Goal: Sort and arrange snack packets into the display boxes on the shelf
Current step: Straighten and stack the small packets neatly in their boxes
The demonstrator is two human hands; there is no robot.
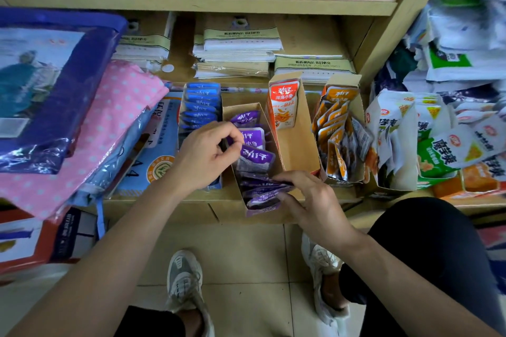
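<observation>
Several cardboard display boxes stand on the low shelf. The middle one, a purple box, holds purple snack packets. My left hand pinches the top edge of one purple packet between thumb and forefinger. My right hand grips the stack of purple packets at the box's front end. To the left, a box of blue packets. To the right, an orange box with a single orange packet, then a box full of yellow-orange packets.
White and green snack bags crowd the shelf's right end. A pink dotted bundle and a blue wrapped pack lie on the left. Paper stacks fill the back of the shelf. My shoes are on the tiled floor below.
</observation>
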